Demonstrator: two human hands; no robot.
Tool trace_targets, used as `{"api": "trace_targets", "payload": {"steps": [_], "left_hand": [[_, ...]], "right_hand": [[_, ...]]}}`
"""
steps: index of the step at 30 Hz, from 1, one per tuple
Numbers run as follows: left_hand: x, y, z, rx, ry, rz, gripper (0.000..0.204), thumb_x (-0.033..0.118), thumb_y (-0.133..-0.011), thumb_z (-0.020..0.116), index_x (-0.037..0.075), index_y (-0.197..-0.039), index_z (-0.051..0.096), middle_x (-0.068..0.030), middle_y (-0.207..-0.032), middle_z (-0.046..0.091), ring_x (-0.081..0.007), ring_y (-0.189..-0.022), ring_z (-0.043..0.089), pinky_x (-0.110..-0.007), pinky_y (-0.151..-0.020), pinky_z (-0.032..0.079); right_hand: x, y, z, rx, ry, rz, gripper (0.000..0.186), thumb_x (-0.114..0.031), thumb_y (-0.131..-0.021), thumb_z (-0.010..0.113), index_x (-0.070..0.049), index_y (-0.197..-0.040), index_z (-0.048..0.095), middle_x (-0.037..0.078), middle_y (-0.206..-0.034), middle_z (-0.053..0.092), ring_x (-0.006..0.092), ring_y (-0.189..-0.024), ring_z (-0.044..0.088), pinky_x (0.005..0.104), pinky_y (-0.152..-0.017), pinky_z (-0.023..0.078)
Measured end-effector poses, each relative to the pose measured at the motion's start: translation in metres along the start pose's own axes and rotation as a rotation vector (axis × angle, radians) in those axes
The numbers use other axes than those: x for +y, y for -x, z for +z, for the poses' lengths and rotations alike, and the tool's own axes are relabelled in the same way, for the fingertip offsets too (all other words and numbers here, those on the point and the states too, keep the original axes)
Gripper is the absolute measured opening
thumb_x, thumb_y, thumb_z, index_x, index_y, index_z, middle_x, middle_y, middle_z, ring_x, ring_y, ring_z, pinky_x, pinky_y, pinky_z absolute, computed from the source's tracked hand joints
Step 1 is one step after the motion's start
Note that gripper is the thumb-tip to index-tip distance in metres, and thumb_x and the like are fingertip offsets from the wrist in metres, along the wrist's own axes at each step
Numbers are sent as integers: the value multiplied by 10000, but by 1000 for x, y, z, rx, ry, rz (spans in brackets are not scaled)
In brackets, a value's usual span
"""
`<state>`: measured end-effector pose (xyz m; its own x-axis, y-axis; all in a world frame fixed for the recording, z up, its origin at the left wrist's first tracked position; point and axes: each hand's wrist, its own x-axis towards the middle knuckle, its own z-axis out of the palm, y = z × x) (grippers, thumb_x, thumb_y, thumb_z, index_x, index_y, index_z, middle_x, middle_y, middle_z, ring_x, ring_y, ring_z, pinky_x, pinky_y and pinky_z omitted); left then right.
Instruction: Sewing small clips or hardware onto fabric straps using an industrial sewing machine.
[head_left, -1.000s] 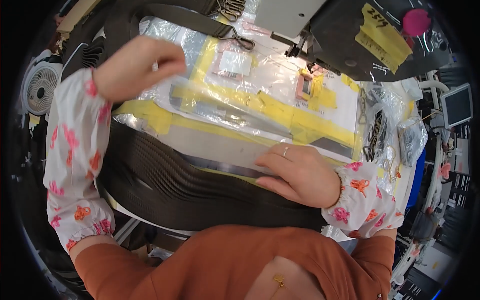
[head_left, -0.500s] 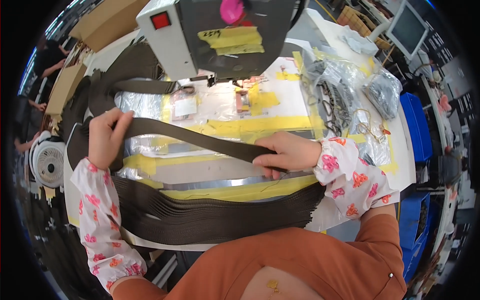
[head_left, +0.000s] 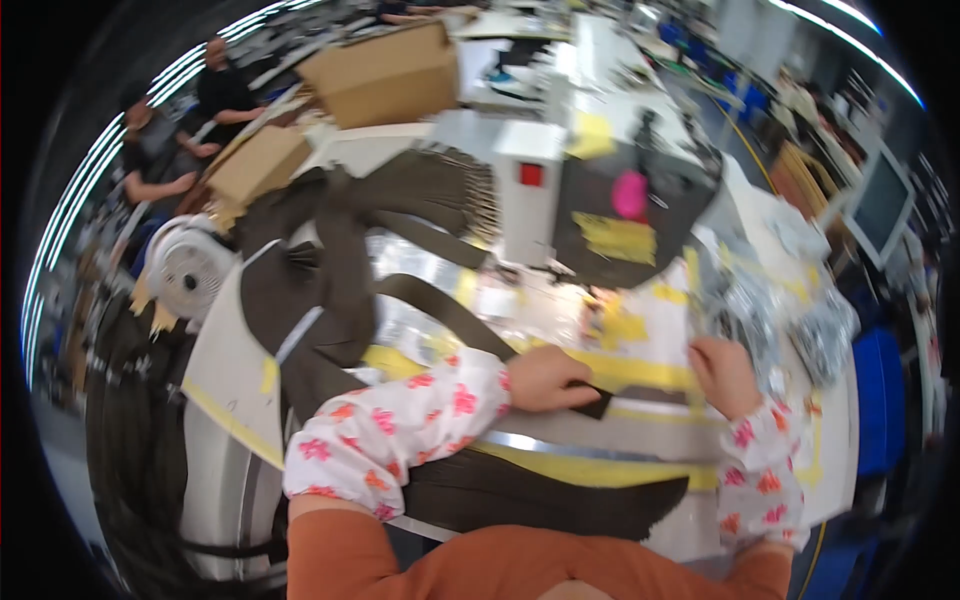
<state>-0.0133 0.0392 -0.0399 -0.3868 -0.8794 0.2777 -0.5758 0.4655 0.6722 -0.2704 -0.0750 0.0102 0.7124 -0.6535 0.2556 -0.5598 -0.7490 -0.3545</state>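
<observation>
My left hand (head_left: 545, 380) is closed on a dark brown webbing strap (head_left: 445, 313) near its end, and a short tip sticks out past the fingers. From the hand, the strap runs back and left across the worktable. My right hand (head_left: 725, 375) is off the strap, to the right over the table beside the clear plastic bags. Its fingers are curled in; whatever they hold, if anything, is hidden and blurred. In front of me lies a layered stack of similar dark straps (head_left: 540, 495). A grey-and-white machine head (head_left: 610, 215) with a lit work area stands beyond my hands.
More dark straps (head_left: 340, 260) are heaped at the table's left. Plastic bags (head_left: 825, 335) lie at the right, near a blue bin (head_left: 880, 400). A white fan (head_left: 190, 270) and cardboard boxes (head_left: 385, 75) stand at the left and back. Two people (head_left: 225, 90) are at far left.
My left hand has moved right along the strap to its end. My right hand has let go of the strap and moved right. The view has shifted up and left.
</observation>
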Motion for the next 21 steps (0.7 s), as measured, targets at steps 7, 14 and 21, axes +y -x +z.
{"api": "trace_targets", "payload": {"steps": [7, 14, 21], "left_hand": [[1, -11, 7, -20, 257, -14, 223, 251, -787, 629, 45, -868, 659, -94, -747, 653, -224, -665, 623, -313, -587, 468], [2, -14, 2, -39, 193, -79, 213, 254, -768, 636, 58, -848, 661, -86, -748, 654, -227, -664, 621, -327, -589, 463], [-2, -18, 3, -37, 175, -50, 213, 260, -769, 633, 63, -846, 660, -91, -747, 651, -234, -667, 619, -330, -587, 461]], "right_hand": [[97, -2, 30, 158, 311, 52, 55, -52, -767, 560, 3, -767, 564, 185, -718, 564, 356, -695, 561, 444, -617, 429], [81, -14, 24, 161, -272, 381, 96, -17, -765, 561, 46, -837, 569, 135, -631, 568, 237, -535, 539, 335, -523, 424], [114, -18, 37, 113, -207, 297, 152, -35, -697, 636, 51, -798, 562, 109, -594, 564, 231, -522, 536, 332, -515, 423]]}}
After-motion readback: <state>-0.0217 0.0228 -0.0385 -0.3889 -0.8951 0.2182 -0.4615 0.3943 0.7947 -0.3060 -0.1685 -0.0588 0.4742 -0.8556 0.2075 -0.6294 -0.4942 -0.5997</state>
